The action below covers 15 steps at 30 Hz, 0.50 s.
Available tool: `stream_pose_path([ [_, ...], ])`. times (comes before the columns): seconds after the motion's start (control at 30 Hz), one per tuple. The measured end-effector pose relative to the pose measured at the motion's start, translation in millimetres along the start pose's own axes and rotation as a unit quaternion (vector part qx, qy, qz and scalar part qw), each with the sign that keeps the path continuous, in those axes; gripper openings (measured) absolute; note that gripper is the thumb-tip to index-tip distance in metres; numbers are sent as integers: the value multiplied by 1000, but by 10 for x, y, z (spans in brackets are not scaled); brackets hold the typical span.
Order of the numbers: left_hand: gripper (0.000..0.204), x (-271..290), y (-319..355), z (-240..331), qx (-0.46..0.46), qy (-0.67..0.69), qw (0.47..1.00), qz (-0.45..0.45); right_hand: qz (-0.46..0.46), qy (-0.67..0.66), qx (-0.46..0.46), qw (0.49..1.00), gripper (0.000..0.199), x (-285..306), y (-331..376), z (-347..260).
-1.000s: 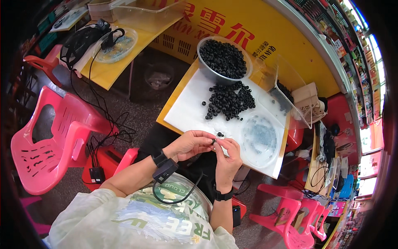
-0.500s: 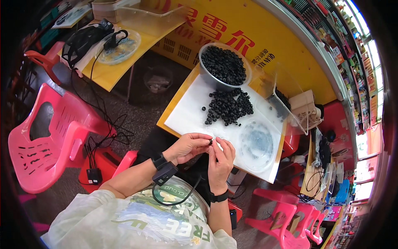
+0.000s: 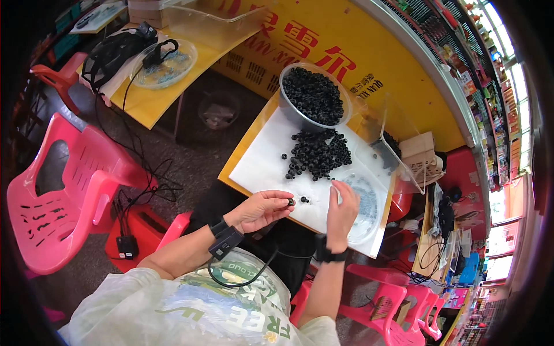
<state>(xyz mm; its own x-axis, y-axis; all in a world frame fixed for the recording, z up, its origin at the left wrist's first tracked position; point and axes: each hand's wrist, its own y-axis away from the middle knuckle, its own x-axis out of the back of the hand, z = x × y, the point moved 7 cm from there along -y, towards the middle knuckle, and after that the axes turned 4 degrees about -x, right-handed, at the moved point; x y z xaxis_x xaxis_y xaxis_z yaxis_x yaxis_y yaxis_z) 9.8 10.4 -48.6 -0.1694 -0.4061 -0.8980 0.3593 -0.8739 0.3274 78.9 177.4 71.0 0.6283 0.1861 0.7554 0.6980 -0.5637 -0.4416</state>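
Observation:
My left hand [image 3: 264, 209] pinches a small black ring-like piece [image 3: 291, 202] between thumb and fingertips, just over the near edge of the white sheet [image 3: 254, 164]. My right hand [image 3: 343, 210] reaches over the sheet with thumb and fingers slightly apart. Its fingertips are at a small black piece beside the near edge of a heap of black pieces [image 3: 317, 154]. Between my hands lies another black piece [image 3: 304, 199], with something small and pale against it. Behind the heap stands a clear round tub [image 3: 281, 95] full of the same black pieces.
A clear round lid [image 3: 362, 228] lies right on the sheet, partly behind my right hand. Farther right stands a clear box [image 3: 404, 164] with dark pieces. Pink chairs [image 3: 81, 190] stand left and lower right. Cables [image 3: 138, 155] trail over the floor at left.
My hands were together at a black piece; now the right has moved away rightward and forward to the heap's edge. The left stays put with its piece, and a black piece shows between them.

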Motion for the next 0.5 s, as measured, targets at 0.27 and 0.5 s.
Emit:
stream_pose_path([
  [0.27, 23, 32, 12, 53, 5, 13, 1000, -10, -130, 292, 73, 945, 10, -646, -480, 597],
  [0.5, 23, 53, -1, 40, 9, 4, 1000, -3, -125, 154, 27, 980, 13, -600, -438, 521],
])
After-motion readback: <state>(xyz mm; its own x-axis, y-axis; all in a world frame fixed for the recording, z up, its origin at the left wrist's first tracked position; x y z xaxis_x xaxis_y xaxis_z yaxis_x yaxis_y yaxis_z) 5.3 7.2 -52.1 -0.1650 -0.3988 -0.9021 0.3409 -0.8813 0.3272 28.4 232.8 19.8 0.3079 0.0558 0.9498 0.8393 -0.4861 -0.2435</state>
